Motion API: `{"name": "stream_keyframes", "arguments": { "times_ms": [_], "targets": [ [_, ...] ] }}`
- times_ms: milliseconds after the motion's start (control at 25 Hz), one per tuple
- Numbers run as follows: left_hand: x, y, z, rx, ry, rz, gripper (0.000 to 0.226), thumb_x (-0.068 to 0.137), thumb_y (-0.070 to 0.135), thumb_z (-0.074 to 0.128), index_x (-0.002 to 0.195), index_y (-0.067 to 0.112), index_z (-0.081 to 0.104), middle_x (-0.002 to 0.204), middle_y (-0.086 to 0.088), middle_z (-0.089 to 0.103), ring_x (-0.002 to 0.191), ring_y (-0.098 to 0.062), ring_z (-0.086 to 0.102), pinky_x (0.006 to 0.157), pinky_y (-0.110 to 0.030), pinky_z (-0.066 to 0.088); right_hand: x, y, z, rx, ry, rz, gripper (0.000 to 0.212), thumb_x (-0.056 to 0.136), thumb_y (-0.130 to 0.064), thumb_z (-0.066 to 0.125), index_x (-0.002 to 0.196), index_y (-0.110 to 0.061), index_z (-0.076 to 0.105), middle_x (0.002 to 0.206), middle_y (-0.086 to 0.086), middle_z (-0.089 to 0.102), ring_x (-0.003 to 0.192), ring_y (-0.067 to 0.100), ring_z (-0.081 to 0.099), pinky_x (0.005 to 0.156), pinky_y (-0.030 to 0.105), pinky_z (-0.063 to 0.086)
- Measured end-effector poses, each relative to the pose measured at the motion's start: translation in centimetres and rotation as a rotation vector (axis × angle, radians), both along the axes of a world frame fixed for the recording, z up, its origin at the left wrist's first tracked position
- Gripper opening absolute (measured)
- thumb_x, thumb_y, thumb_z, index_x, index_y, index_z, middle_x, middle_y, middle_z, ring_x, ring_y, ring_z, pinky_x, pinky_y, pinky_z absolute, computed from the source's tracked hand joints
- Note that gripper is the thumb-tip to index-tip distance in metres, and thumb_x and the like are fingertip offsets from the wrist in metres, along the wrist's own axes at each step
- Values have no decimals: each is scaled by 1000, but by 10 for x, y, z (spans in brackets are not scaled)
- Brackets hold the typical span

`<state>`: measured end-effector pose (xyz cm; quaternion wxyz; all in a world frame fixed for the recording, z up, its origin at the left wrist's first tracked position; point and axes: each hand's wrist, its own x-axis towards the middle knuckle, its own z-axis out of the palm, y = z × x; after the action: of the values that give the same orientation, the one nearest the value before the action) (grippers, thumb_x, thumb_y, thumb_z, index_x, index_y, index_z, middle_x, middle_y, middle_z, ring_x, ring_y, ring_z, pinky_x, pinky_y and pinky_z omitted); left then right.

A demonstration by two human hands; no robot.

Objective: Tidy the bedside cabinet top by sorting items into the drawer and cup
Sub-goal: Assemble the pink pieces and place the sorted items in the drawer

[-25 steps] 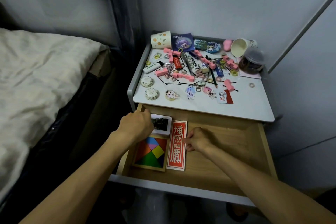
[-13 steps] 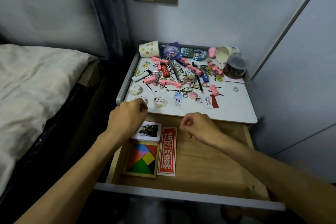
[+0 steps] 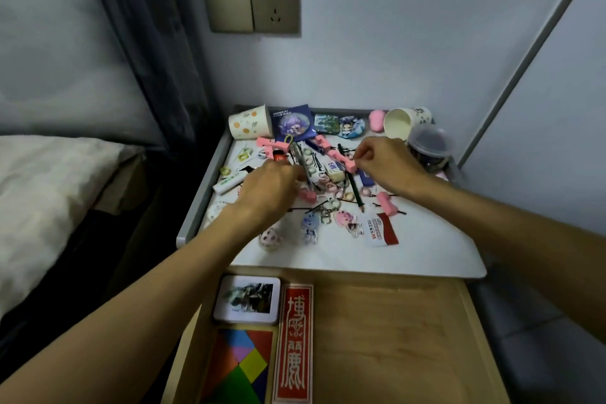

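Pink clip [image 3: 348, 163] pinched by right hand [image 3: 388, 169] amid clutter on cabinet top [image 3: 328, 254]; left hand [image 3: 270, 188] curled nearby, its hold indiscernible. Step: picking up small items. Next move probably calls for lifting clear towards open drawer [image 3: 393, 338] or paper cup [image 3: 249, 124].

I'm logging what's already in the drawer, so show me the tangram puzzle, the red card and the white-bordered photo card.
tangram puzzle [image 3: 253, 367], head view, on its yellow tile.
red card [image 3: 294, 343], head view, middle of its printed face.
white-bordered photo card [image 3: 248, 299], head view, middle of its picture.
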<state>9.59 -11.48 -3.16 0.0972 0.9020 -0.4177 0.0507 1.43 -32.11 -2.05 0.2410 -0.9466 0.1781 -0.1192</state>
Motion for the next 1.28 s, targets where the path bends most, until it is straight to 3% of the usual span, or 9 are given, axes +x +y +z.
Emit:
{"name": "stream_keyframes", "arguments": {
  "times_ms": [120, 240, 480, 560, 680, 840, 1000, 1080, 1280],
  "targets": [
    [11, -13, -12, 64, -135, 3, 14, 93, 25, 61, 104, 23, 69, 104, -4, 69, 99, -27, 60, 67, -33, 41, 40, -15, -9, -120, 64, 32, 13, 90, -19, 62, 100, -12, 67, 96, 9, 70, 83, 24, 66, 76, 42, 56],
    [16, -16, -23, 85, -179, -11, 10, 94, 28, 60, 94, 21, 68, 97, -2, 69, 94, -25, 60, 65, -31, 33, 64, -17, -20, -257, 169, 53, 14, 87, -20, 64, 95, -9, 63, 86, 10, 64, 72, 27, 62, 63, 35, 53],
    [10, -8, -7, -54, -190, 21, 17, 100, 35, 51, 105, 19, 56, 90, -6, 69, 83, -30, 62, 64, -33, 33, 70, -15, -23, -323, 249, 31, 6, 81, 1, 56, 77, -4, 58, 75, 14, 58, 58, 25, 52, 46, 27, 35],
    [1, 5, 7, -225, -57, 89, 20, 99, 39, 52, 103, 20, 57, 85, -3, 70, 77, -27, 64, 61, -33, 41, 65, -18, -16, -266, 219, -17, 11, 86, 0, 53, 91, -2, 63, 85, 15, 62, 67, 28, 56, 54, 31, 43],
    [-11, 34, 26, -552, 416, 232, 14, 93, 31, 64, 90, 17, 63, 76, 2, 73, 66, -11, 69, 59, -28, 53, 58, -14, -6, -72, 145, 7, 21, 91, -1, 47, 103, 0, 63, 93, 15, 66, 80, 29, 63, 70, 38, 54],
    [-15, 75, 36, -847, 896, 503, 8, 91, 12, 66, 87, 6, 63, 65, -5, 71, 50, -11, 56, 44, -19, 38, 68, 12, 5, -100, 160, 146, 11, 97, -9, 43, 104, -5, 50, 79, 5, 55, 69, 22, 53, 53, 31, 36],
    [-10, 98, 32, -969, 1101, 580, 4, 93, 3, 59, 96, 2, 61, 78, -10, 75, 42, -4, 54, 37, -15, 36, 112, 41, 15, -215, 157, 211, 32, 88, -28, 61, 118, -18, 55, 102, 5, 64, 86, 26, 61, 70, 32, 49],
    [-7, 101, 31, -1013, 1111, 559, 10, 91, -2, 57, 100, 1, 61, 84, -12, 76, 43, -4, 53, 39, -14, 37, 134, 48, 10, -186, 184, 201, 27, 84, -27, 67, 111, -23, 62, 103, 5, 69, 84, 24, 64, 68, 30, 52],
    [6, 105, 30, -1087, 1091, 518, 32, 91, -5, 56, 115, 16, 57, 81, -15, 75, 46, -7, 53, 42, -18, 41, 169, 53, -25, -264, 175, 145, 30, 86, -30, 70, 108, -13, 60, 115, 7, 61, 103, 26, 59, 87, 40, 52]
  ]
}}
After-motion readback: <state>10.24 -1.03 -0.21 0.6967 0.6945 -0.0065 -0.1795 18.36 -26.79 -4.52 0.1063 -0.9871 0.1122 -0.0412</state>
